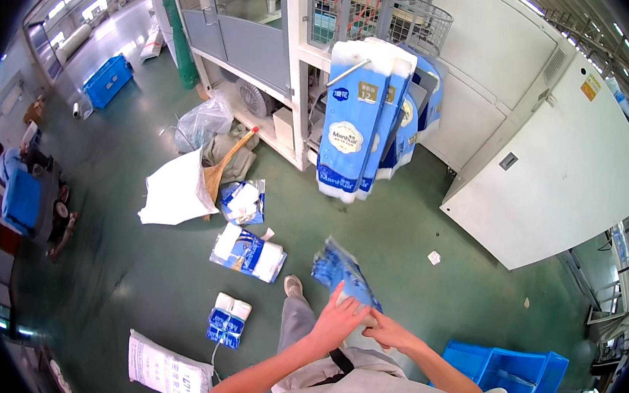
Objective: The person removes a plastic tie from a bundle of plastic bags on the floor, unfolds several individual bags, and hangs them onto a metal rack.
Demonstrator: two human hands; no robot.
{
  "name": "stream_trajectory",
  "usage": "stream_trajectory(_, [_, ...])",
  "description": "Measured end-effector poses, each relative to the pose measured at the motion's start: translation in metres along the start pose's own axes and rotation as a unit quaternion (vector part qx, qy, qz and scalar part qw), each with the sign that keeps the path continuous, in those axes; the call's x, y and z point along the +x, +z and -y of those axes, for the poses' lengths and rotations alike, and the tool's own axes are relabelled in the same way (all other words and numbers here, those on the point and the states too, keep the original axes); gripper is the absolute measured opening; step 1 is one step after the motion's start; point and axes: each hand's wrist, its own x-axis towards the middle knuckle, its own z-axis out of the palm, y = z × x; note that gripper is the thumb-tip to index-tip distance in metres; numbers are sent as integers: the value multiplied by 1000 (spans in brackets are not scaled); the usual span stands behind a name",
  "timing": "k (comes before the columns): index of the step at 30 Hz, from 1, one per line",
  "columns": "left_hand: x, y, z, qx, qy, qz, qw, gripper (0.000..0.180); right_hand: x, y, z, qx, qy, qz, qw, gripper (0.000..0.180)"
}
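Note:
A crumpled blue-and-white printed plastic bag (344,268) hangs in front of my body, its far end slightly blurred. My left hand (341,320) is closed on the near end, fingers laid over the film. Close against it, my right hand (391,332) is closed at the bag's near right corner, index finger pointing toward the left hand; its thumb side is partly hidden. On the floor to the left lie a blue-and-white tissue pack (249,254), a smaller pack (228,320) and another crumpled pack (243,201).
Tall blue-and-white packaging bags (353,117) hang on a machine frame ahead. A white cabinet door (549,165) juts out at right. Blue crates (505,370) stand at lower right. A white sack (168,369), a white sheet (179,188) and a broom (219,169) lie at left.

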Motion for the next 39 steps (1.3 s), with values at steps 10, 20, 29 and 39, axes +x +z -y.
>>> stream_trajectory(10, [1, -44, 149, 12, -80, 82, 993, 43, 130, 46, 100, 53, 16, 48, 997, 85])
stream_trajectory(20, [30, -55, 229, -37, -16, 126, 991, 34, 174, 21, 156, 43, -17, -21, 999, 82])
stream_trajectory(29, [98, -62, 265, -40, 31, 192, 980, 29, 202, -24, 166, -25, -113, -66, 991, 70])
stream_trajectory(39, [184, -65, 272, -51, -75, 155, 984, 28, 170, -169, 265, -341, -339, -209, 852, 44])
